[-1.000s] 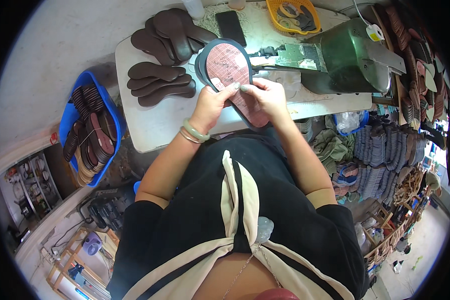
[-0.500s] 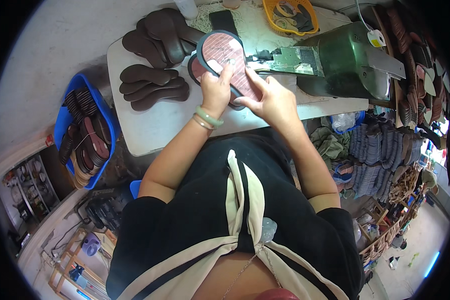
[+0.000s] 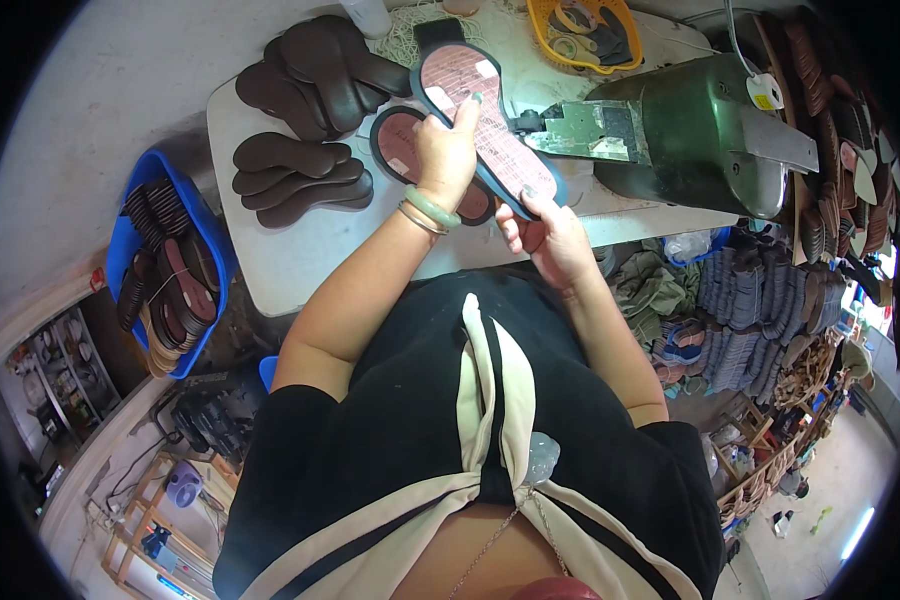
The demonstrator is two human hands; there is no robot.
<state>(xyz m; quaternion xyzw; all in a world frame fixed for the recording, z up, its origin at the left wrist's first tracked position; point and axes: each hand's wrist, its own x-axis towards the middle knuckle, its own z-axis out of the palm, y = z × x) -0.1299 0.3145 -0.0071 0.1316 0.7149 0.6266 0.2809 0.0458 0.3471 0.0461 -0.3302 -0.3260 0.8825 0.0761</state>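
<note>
Right grip (image 3: 558, 240) pinches the upper insole (image 3: 492, 128) at its near end, left of the machine (image 3: 690, 130); left grip (image 3: 445, 155) clasps its middle. Rim holds advisable, judged kinder to the pink face. Second insole (image 3: 398, 140) below; support undetermined. Machine's arm (image 3: 585, 130) crowds the upper insole. Brown soles (image 3: 300, 182) lie farther left of the machine, yellow basket (image 3: 542, 38) beyond it.

one wide fisheye view looks steeply down from the person's head, upright and unmirrored. the black shirt (image 3: 390, 420) sits closest, filling the lower middle; the left hand (image 3: 445, 155), right hand (image 3: 558, 240) and white table (image 3: 305, 255) lie farther off, toward the upper middle.
</note>
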